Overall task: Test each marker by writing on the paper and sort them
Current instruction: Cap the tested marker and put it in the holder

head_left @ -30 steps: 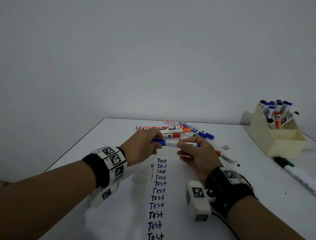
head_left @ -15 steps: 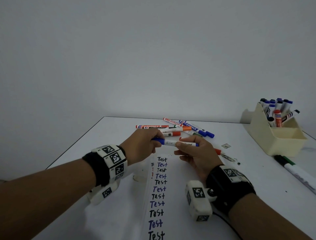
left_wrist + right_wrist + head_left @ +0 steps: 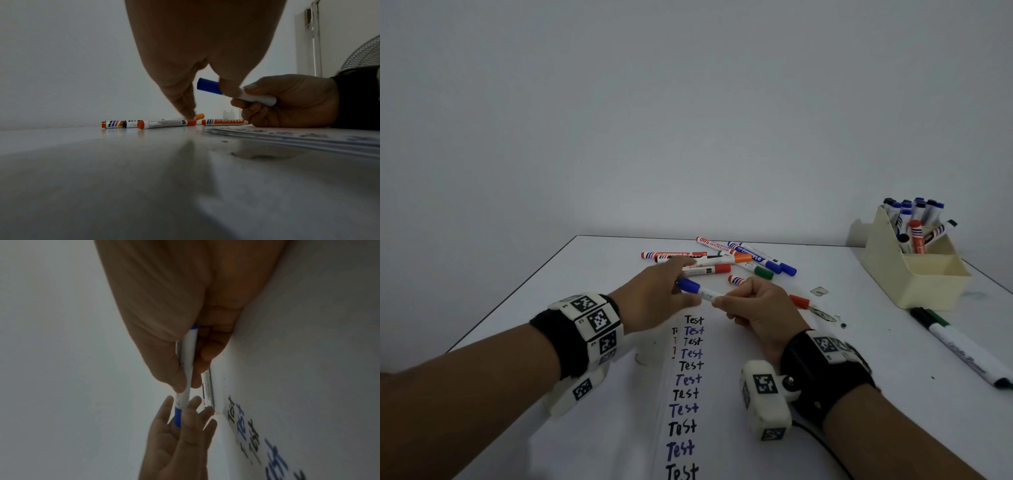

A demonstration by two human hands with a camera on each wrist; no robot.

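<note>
Head view, right hand: the right hand (image 3: pixel 763 308) gripped the white barrel of a blue marker (image 3: pixel 698 290), fingers curled round it, held above the far end of the paper (image 3: pixel 722 394).
Head view, left hand: the left hand (image 3: pixel 654 301) had its fingers spread and relaxed around the marker's blue cap, which pointed left; it looked like a loose touch and not a firm grip, probably placed there to pull the cap off or press it on.
Head view, paper: a column of "Test" words in black and blue ran down the sheet towards the near edge, so many markers appear already tried.
Head view, sorting: a cream box (image 3: pixel 914 274) at the far right of the desk (image 3: pixel 551 291) held upright markers; a loose pile of markers (image 3: pixel 722 260) lay at the far middle, probably waiting.
Left wrist view: the blue cap stuck out to the left of the right hand's grip; orange-capped markers (image 3: pixel 164 124) lay on the desk beyond.
Right wrist view: the barrel sat pinched between thumb and fingers (image 3: pixel 207 353); the left fingers lay straight on both sides of the cap.
</note>
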